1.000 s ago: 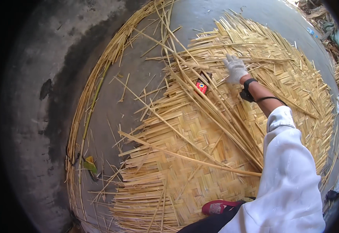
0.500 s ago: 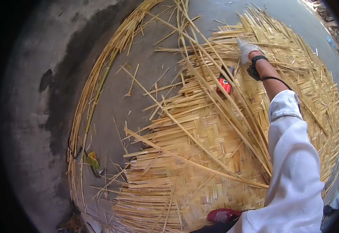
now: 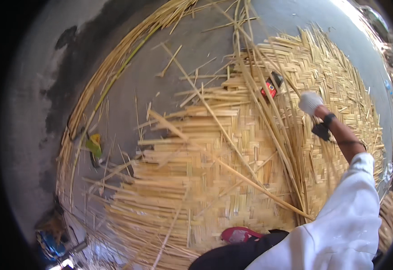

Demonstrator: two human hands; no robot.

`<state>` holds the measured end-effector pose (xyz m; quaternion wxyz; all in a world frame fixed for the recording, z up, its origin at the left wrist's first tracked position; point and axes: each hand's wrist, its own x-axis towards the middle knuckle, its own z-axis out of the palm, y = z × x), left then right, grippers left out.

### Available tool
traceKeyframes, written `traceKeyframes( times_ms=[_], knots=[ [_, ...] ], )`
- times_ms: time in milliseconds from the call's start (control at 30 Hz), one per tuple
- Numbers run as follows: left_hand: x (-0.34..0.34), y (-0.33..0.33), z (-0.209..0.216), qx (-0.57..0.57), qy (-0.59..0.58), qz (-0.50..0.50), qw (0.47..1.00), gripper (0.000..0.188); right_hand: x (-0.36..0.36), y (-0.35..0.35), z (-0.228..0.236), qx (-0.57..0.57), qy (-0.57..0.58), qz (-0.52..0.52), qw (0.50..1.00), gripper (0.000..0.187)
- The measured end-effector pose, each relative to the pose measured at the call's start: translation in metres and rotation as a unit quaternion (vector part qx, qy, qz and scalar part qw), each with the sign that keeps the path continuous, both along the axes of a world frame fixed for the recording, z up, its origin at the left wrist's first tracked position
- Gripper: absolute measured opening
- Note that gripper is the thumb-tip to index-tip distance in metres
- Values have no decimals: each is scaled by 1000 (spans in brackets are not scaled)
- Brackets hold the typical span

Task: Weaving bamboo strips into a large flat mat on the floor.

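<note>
The right hand (image 3: pixel 310 102), in a white glove, reaches over the woven mat (image 3: pixel 214 180) to its far right part, resting on loose strips (image 3: pixel 268 121) beside a red-and-black tool (image 3: pixel 271 86). Whether the fingers grip a strip is unclear. No left hand shows.

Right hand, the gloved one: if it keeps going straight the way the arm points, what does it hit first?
Probably the bundle of long bamboo strips just beyond the right hand, with the small red and black object behind them; depth is unclear.
</note>
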<state>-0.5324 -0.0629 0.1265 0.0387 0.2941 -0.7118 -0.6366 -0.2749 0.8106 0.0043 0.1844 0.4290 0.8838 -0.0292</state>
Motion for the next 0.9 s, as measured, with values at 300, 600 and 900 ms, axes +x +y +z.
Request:
traceKeyframes(
  times_ms=[300,600,900],
  knots=[
    [54,-169,47,133,57,42,989,30,36,-156,66,-72,-177,109,975,39],
    [92,-177,59,60,82,-41,994,38,-114,-279,-3,-181,16,294,938,37],
    [249,-285,176,-300,84,85,946,24,-134,-238,47,32,194,240,951,32]
  ],
)
